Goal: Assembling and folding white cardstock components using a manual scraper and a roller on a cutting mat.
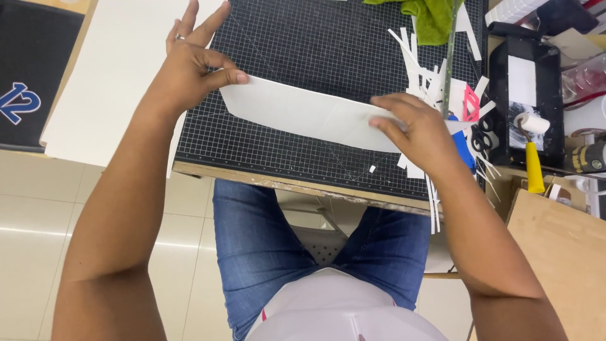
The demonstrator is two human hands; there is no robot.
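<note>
Now left hand (189, 69), right hand (410, 123), white sheet (303, 113), tray (499, 95) holding roller (532, 136)

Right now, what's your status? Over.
Left hand and right hand each grip an end of the white sheet over the cutting mat. Paper scraps beside right hand.

Left hand (189, 66) pinches left end of long white card strip (303, 113), thumb on top, ring on one finger. Right hand (413, 129) grips strip's right end, fingers curled over edge. Strip lies slanted across black gridded cutting mat (315, 44). Large white sheet (107, 82) just left of mat. White paper offcuts (420, 72) and metal ruler (450, 57) near right hand. Green cloth (429, 17) at top. Yellow-handled roller (533, 155) in black tray (555, 95) at right.
</note>
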